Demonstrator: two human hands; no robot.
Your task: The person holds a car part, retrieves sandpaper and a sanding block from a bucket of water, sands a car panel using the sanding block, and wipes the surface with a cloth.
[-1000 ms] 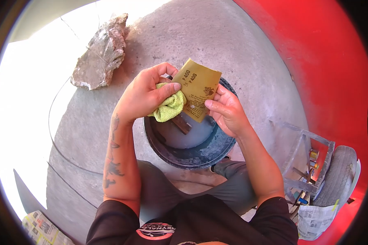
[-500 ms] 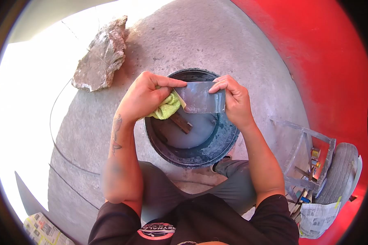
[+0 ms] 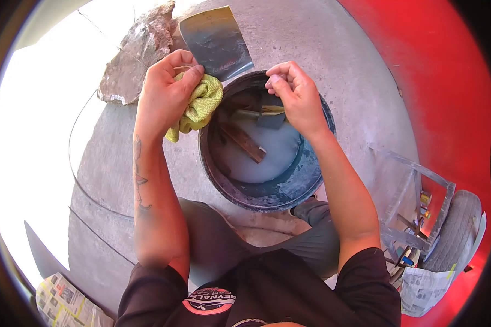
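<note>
My left hand (image 3: pixel 166 90) is closed round a crumpled yellow-green cloth (image 3: pixel 203 102). The sheet of sandpaper (image 3: pixel 217 46) stands up beyond its fingertips, dark grit side showing, with its lower left edge at those fingers. Right of the sheet and apart from it, my right hand (image 3: pixel 300 101) is raised over the bucket's far right rim, fingers curled in against the thumb with nothing visible in them. Below both hands is a black bucket (image 3: pixel 310 177) of cloudy water (image 3: pixel 273 155). A brown block (image 3: pixel 243 141) and folded sandpaper pieces (image 3: pixel 271 119) lie inside it.
A large rough rock (image 3: pixel 133 60) lies at the upper left. Thin cables cross the concrete floor (image 3: pixel 106 163) at the left. On the right are a red panel (image 3: pixel 425 71), a metal frame (image 3: pixel 414 163), a tyre (image 3: pixel 455 231) and newspaper (image 3: pixel 425 291). More newspaper (image 3: pixel 68 302) is at the lower left.
The sandpaper, earlier between both hands, has swung up and left beside my left hand. My right hand has let go of it. The folded pieces in the bucket have come into sight.
</note>
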